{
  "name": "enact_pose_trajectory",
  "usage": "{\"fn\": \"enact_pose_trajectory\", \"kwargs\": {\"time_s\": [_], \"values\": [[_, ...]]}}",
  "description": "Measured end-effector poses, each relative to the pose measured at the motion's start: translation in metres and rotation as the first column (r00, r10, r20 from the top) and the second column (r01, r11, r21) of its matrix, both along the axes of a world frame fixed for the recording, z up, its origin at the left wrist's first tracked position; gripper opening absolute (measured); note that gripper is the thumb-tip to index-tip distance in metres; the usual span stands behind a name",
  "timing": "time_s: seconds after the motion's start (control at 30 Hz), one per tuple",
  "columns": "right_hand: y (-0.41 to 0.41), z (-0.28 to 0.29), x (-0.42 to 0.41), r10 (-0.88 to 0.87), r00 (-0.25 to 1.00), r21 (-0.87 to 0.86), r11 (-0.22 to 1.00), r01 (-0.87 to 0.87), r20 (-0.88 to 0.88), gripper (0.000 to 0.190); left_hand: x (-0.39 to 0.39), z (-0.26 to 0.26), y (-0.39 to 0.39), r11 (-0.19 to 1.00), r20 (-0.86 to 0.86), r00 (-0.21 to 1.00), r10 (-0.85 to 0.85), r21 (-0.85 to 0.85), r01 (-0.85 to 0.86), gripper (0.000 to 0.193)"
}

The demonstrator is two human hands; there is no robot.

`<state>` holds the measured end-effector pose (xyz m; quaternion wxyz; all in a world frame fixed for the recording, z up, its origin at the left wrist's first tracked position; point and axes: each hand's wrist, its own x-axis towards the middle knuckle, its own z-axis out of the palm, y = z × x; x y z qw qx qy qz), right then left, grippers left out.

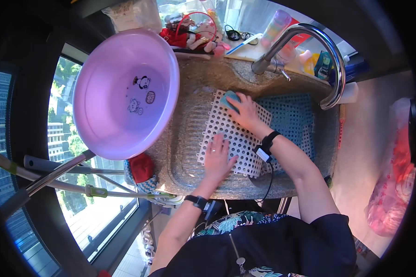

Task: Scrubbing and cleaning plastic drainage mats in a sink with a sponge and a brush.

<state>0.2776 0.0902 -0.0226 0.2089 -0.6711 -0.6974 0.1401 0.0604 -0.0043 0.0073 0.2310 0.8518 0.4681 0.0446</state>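
A white perforated plastic mat tile (241, 152) lies across the ribbed washboard part of a speckled stone sink (187, 138). My right hand (244, 112) grips a teal scrub sponge (230, 99) against the tile's far left corner. Flat on the tile's near left side rests my left hand (217, 161), fingers spread and holding nothing. Blue perforated mat tiles (287, 114) sit in the basin to the right, partly under the white one. My right forearm hides some of them.
A large purple plastic basin (114, 93) stands tilted at the left. The chrome faucet (338, 62) arches over the basin's right side. Several mop poles (62, 183) cross at the left. Bottles (323, 65) and small items line the back ledge; a pink plastic bag (390, 197) is at the right.
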Motion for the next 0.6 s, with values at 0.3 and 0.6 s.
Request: {"fn": "enact_pose_trajectory", "kwargs": {"time_s": [0.3, 0.6], "values": [[-0.088, 0.028, -0.096, 0.223, 0.963, 0.040, 0.975, -0.219, -0.149, 0.047, -0.054, 0.001, -0.005, 0.992, -0.128, 0.985, 0.117, -0.030, -0.122, 0.093], [0.026, 0.001, -0.041, -0.039, 0.983, 0.043, 0.999, 0.032, 0.182, 0.044, -0.047, 0.007, -0.001, 0.993, -0.103, 0.989, 0.106, -0.036, -0.110, 0.096]]}}
